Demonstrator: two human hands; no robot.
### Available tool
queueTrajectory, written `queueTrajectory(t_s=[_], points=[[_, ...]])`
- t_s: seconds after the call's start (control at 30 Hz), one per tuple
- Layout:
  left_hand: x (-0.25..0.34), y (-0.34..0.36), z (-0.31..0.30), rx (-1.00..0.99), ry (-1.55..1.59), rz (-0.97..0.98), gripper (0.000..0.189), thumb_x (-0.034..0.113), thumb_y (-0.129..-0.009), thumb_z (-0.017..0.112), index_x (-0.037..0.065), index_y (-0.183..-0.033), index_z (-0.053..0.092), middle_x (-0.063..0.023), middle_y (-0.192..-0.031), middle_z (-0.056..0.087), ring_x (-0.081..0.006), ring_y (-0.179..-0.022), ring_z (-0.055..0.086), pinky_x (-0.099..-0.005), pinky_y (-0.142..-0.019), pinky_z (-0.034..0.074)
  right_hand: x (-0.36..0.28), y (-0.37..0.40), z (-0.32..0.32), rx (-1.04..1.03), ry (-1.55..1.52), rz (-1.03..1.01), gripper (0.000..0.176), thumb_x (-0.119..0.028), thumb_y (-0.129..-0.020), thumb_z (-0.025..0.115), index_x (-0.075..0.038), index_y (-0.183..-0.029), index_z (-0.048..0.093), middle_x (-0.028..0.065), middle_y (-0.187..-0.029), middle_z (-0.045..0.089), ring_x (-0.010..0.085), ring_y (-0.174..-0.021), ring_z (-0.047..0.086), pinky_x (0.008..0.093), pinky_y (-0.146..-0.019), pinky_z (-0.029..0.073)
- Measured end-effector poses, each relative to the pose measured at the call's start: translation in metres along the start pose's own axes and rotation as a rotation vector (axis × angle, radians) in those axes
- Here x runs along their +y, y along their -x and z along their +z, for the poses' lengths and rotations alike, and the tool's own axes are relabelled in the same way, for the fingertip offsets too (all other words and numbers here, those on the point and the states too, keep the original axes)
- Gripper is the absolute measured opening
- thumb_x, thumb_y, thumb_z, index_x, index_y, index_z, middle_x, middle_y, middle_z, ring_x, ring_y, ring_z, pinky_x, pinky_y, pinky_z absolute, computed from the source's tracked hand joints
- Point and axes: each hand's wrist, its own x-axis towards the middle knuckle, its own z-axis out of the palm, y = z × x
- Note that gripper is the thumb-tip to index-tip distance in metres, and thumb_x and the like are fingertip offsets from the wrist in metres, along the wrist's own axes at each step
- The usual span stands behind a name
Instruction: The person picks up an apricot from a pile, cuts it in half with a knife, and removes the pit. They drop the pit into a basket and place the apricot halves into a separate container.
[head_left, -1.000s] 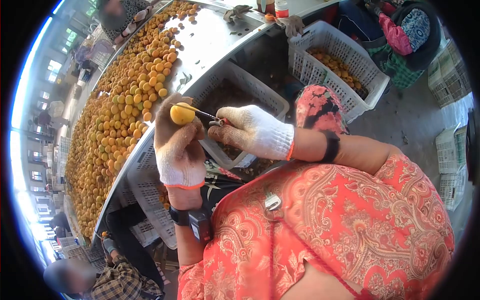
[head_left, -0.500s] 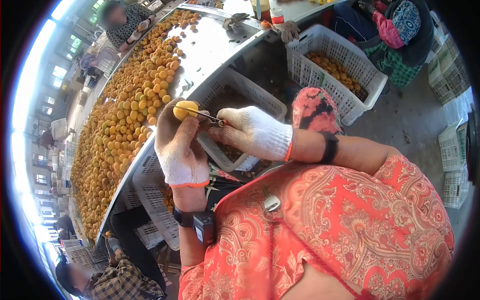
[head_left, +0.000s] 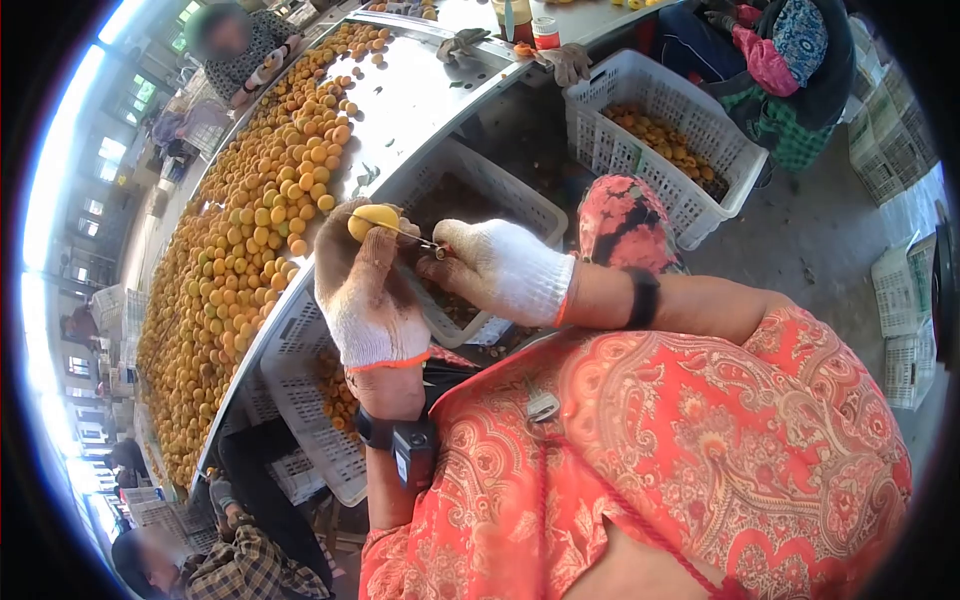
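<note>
My left hand (head_left: 365, 290), in a soiled white knit glove, is closed around a yellow-orange apricot (head_left: 374, 222) between thumb and fingers. In my gloved right hand (head_left: 510, 265) is a pair of slim metal scissors (head_left: 439, 250), gripped near the pivot. Its thin blades reach left to the apricot and lie against it; their tips are hard to make out. Both hands are above a grey plastic crate (head_left: 545, 210) with dark scraps inside. Just left of my left hand, a heap of apricots (head_left: 255, 240) covers the metal table (head_left: 410, 95).
A white crate (head_left: 625, 85) of cut fruit stands at the back right. Another crate (head_left: 305, 390), holding fruit, sits beneath the table edge. Grey gloves (head_left: 565, 62) and a red-white jar (head_left: 546, 33) rest at the far edge. Several people sit around; crates are stacked at right.
The scissors have shifted slightly, and less of the blades shows across the apricot's face. The apricot has turned a little in my left hand. The whole view has shifted slightly.
</note>
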Motion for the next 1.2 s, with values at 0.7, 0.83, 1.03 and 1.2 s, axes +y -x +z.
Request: queueTrajectory(t_s=[0.7,0.83,1.03,1.2], points=[[-0.028,-0.008,0.009,0.181,0.257,-0.195,0.042,0.037,-0.097,0.062,0.004,-0.122,0.058,-0.0110,-0.100,0.063,-0.0250,-0.091,0.060,-0.0407,-0.082,0.051,0.007,0.001,0.005,0.071,0.102,0.057,0.025,-0.026,-0.096,0.059,-0.002,-0.103,0.057,0.0238,-0.086,0.066,0.0430,-0.085,0.065,0.0472,-0.068,0.052],[-0.024,0.000,0.011,0.145,0.357,-0.295,0.040,0.036,-0.100,0.058,0.003,-0.123,0.057,-0.0153,-0.104,0.063,-0.0273,-0.095,0.060,-0.0435,-0.085,0.052,0.005,0.001,0.007,0.182,-0.084,-0.046,0.026,-0.026,-0.096,0.060,-0.002,-0.105,0.057,0.0233,-0.085,0.066,0.0430,-0.084,0.066,0.0477,-0.069,0.052],[-0.033,0.012,0.020,0.013,0.257,-0.313,0.059,0.051,-0.096,0.059,0.002,-0.129,0.053,-0.0177,-0.121,0.062,-0.0285,-0.113,0.058,-0.0433,-0.102,0.045,0.005,0.002,0.002,0.111,0.097,0.045,0.032,-0.032,-0.097,0.055,0.000,-0.101,0.056,0.0226,-0.080,0.067,0.0402,-0.077,0.067,0.0475,-0.065,0.053],[-0.029,0.009,0.030,0.108,0.377,-0.372,0.048,0.042,-0.099,0.058,0.000,-0.124,0.054,-0.0199,-0.116,0.065,-0.0284,-0.107,0.061,-0.0433,-0.096,0.050,0.005,0.002,0.000,0.129,0.069,0.051,0.027,-0.028,-0.095,0.057,-0.002,-0.102,0.056,0.0229,-0.082,0.066,0.0420,-0.080,0.066,0.0485,-0.066,0.052]])
